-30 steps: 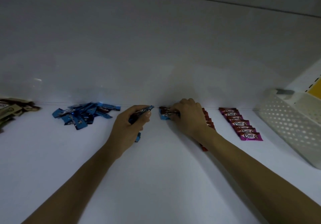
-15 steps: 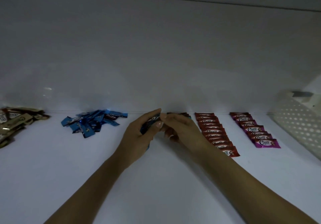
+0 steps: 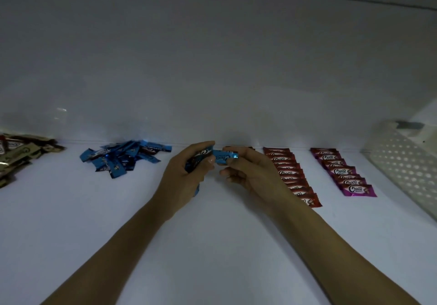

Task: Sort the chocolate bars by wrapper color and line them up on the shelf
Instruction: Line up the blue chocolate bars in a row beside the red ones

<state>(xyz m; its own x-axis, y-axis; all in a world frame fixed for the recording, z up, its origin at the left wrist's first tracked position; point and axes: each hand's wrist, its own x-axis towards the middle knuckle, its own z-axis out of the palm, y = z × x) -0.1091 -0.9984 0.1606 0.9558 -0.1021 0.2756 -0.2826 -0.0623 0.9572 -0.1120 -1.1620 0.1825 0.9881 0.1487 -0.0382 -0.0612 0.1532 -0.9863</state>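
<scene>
We see the left hand [image 3: 183, 177] clenched around a few blue-wrapped chocolate bars [image 3: 197, 162], while the right hand [image 3: 248, 174] pinches one shiny blue foil bar [image 3: 224, 158] above the white shelf [image 3: 212, 245], between the loose blue pile [image 3: 120, 158] and the overlapping red-wrapped row [image 3: 293, 177].

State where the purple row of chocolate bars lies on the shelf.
In the head view, the purple row lies at right, between the red row and the white basket.

blue bar [image 3: 223, 158] lifted mid-shelf; blue heap [image 3: 123, 158] left; red row [image 3: 292, 175] and magenta row [image 3: 343, 173] right
</scene>
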